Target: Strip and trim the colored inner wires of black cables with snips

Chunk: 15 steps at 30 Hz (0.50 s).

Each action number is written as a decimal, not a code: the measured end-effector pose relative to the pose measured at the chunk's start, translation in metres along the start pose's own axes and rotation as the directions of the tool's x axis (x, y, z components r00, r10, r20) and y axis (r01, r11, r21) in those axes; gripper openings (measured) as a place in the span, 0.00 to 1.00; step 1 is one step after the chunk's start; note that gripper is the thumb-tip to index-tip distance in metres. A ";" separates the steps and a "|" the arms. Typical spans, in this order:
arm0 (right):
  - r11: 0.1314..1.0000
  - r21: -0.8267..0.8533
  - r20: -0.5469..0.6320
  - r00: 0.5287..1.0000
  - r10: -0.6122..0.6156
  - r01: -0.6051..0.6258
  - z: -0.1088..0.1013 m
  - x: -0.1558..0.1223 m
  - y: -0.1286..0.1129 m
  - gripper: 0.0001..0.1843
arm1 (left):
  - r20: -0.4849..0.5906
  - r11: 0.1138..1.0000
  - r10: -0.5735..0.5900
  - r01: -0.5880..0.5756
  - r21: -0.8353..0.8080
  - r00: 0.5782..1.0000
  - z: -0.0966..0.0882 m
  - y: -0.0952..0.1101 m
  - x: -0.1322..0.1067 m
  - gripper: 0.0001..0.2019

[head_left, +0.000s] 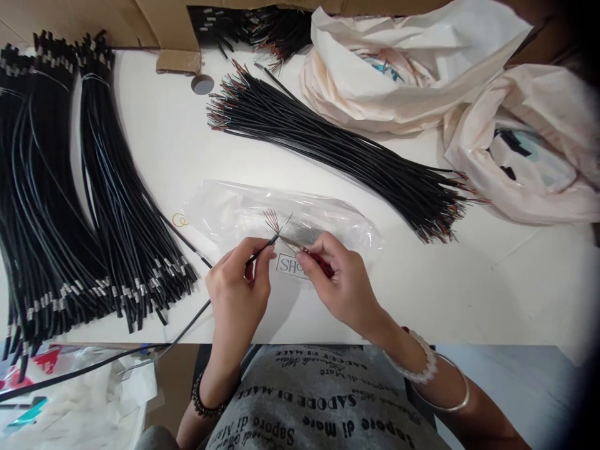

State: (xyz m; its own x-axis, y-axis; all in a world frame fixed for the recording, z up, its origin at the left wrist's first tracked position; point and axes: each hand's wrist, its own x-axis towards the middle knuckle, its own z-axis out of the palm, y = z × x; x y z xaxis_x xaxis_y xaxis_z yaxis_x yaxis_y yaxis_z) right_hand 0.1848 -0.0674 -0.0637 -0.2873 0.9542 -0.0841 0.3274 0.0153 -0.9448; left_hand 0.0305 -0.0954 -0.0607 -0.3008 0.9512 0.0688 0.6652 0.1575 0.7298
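My left hand (241,272) is closed around a black cable (262,249), pinching it near its stripped end. Thin bare-looking wires (270,220) fan upward from that end, several of them reddish. In my right hand (344,275) is a red-handled tool (321,262) with a narrow metal tip, which reaches the base of the fanned wires. My fingers hide much of the tool, so its exact kind is unclear. Beneath both hands lies a clear plastic bag (215,203) with a printed label (290,264).
Bundles of black cables with metal ferrules (112,162) lie at left. A bundle of stripped cables (328,144) crosses the white table (154,125) behind the bag. Two pale plastic bags (375,106) stand back right, beside a cardboard box (169,25). A yellow ring (179,219) lies near the bag.
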 end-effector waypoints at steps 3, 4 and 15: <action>0.999 -0.032 -0.051 0.999 0.014 -0.015 0.002 -0.001 0.000 0.13 | -0.027 1.000 -0.023 0.023 0.008 0.999 0.002 -0.002 0.001 0.06; 0.995 -0.098 -0.069 0.998 0.011 -0.017 0.001 -0.002 0.000 0.13 | -0.028 0.999 -0.041 0.040 -0.022 0.999 0.002 -0.002 0.001 0.06; 0.575 -0.805 0.059 0.984 -0.166 0.145 -0.006 -0.002 -0.008 0.14 | 0.093 0.767 -0.011 0.068 -0.638 0.996 -0.012 -0.013 -0.001 0.10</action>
State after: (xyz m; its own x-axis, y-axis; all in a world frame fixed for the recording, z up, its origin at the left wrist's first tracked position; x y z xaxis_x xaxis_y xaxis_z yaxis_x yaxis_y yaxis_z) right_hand 0.1887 -0.0678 -0.0540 -0.3900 0.9191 0.0557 0.8714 0.3879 -0.3004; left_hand 0.0143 -0.1015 -0.0621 -0.2433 0.9700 -0.0030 0.0538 0.0166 0.9984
